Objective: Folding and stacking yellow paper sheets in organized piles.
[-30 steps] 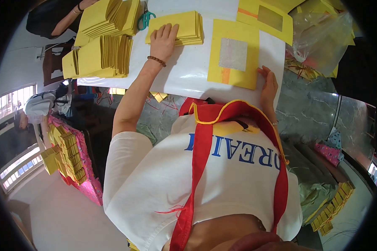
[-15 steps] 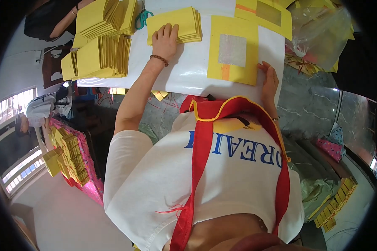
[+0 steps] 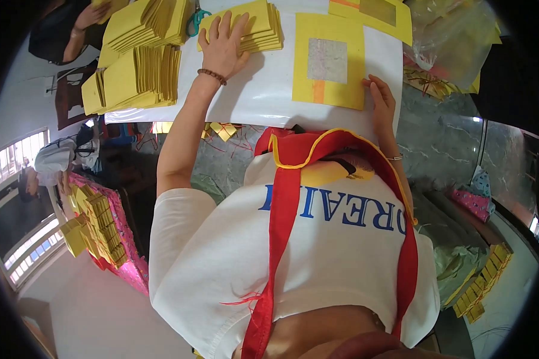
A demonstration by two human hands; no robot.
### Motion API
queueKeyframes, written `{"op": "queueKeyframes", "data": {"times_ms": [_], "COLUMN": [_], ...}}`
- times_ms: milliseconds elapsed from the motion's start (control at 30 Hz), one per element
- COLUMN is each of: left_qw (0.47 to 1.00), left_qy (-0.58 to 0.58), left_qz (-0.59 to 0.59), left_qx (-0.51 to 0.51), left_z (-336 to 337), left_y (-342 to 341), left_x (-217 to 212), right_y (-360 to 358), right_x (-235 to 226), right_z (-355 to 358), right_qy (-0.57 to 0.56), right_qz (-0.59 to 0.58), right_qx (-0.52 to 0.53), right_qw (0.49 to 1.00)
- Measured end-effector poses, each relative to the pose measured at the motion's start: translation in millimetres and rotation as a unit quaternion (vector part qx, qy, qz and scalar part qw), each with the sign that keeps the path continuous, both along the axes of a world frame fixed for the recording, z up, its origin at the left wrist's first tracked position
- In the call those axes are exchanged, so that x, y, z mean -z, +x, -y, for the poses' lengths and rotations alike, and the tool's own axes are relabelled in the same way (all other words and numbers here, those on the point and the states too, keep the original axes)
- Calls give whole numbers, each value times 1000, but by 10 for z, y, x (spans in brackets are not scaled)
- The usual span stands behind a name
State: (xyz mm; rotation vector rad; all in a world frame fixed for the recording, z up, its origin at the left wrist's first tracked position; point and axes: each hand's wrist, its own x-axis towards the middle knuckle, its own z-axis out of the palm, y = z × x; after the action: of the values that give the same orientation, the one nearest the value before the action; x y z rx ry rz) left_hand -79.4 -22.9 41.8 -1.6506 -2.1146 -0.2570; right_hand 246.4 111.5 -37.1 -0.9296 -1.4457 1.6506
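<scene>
My left hand (image 3: 223,48) lies flat, fingers spread, on a stack of yellow paper sheets (image 3: 259,25) at the far side of the white table (image 3: 263,90). A bead bracelet circles that wrist. My right hand (image 3: 382,103) presses its fingertips on the near right corner of a single yellow sheet (image 3: 329,60), which has a silver square in its middle and an orange strip below it. Both forearms reach up from my white shirt with red straps.
Fanned stacks of yellow paper (image 3: 139,75) cover the table's left end, with teal scissors (image 3: 195,21) beside them. Another person's hand (image 3: 93,13) works at the top left. A second yellow sheet (image 3: 371,12) and a clear plastic bag (image 3: 455,42) lie at the top right. More yellow bundles (image 3: 96,233) sit on pink wrapping at the lower left.
Both hands stay on the same papers. The table and papers sit slightly higher in the picture than before.
</scene>
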Motion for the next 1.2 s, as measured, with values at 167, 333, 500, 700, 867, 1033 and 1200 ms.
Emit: {"op": "queueKeyframes", "data": {"times_ms": [167, 333, 500, 700, 867, 1033, 1200], "left_qw": [935, 944, 905, 885, 877, 871, 863], "left_qy": [-87, -111, -119, -87, -110, -120, -120], "left_qz": [262, 160, 253, 310, 331, 349, 404], "left_qx": [224, 268, 320, 337, 331, 324, 277], "left_z": [113, 172, 79, -16, -44, -57, -68], "left_y": [666, 955, 842, 812, 813, 804, 806], "left_x": [116, 434, 384, 379, 336, 331, 339], "right_y": [-39, -70, -78, -81, -81, -90, -87], "right_x": [18, 90, 85, 54, 53, 25, 53], "right_z": [30, 41, 8, 26, 34, 46, 35], "right_qy": [3, 54, 25, 16, 20, 26, 18], "right_qz": [4, 66, 58, 54, 51, 58, 48], "right_qx": [-17, -21, -18, -15, -10, 2, 3], "right_qw": [1000, 996, 998, 998, 998, 998, 999]}}
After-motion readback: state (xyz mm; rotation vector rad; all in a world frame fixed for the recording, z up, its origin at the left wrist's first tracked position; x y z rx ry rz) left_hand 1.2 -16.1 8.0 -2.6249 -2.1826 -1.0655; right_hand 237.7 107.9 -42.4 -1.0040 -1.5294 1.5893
